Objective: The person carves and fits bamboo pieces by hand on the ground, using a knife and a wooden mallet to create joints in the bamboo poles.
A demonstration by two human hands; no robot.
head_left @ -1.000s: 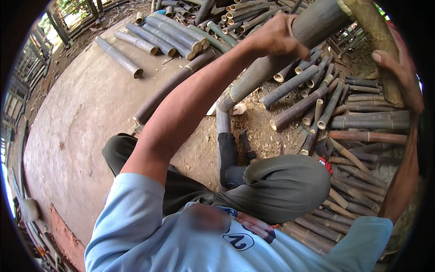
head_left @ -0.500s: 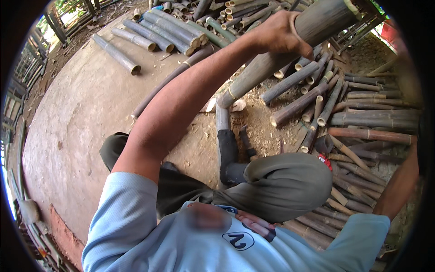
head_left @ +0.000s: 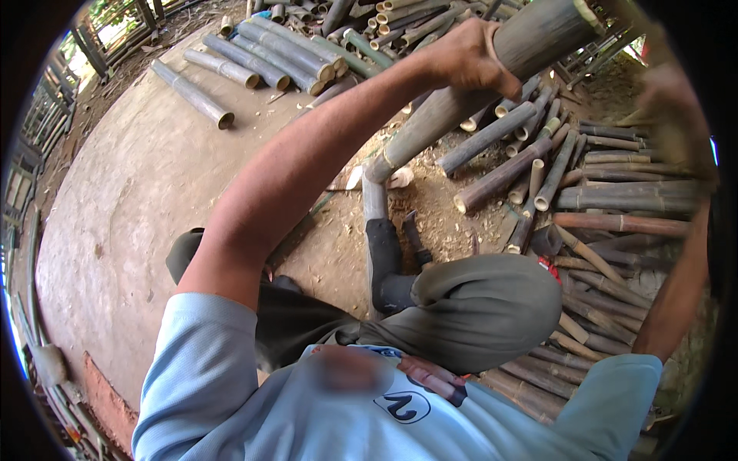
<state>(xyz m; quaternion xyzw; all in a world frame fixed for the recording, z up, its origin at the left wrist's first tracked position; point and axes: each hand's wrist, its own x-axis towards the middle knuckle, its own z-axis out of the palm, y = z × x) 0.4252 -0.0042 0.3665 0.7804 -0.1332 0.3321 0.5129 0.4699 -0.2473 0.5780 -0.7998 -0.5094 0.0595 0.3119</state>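
**Packages, labels, signs, screens**

No packages, signs or screens show. The only mark is 1 printed emblem (head_left: 406,406) on the chest of the light-blue shirt (head_left: 231,399): a small dark oval outline with a white figure inside, low in the view.

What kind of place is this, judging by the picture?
Probably an outdoor yard where bamboo is worked. Cut bamboo poles lie in piles on a bare earth floor, and the left hand grips a thick bamboo pole.
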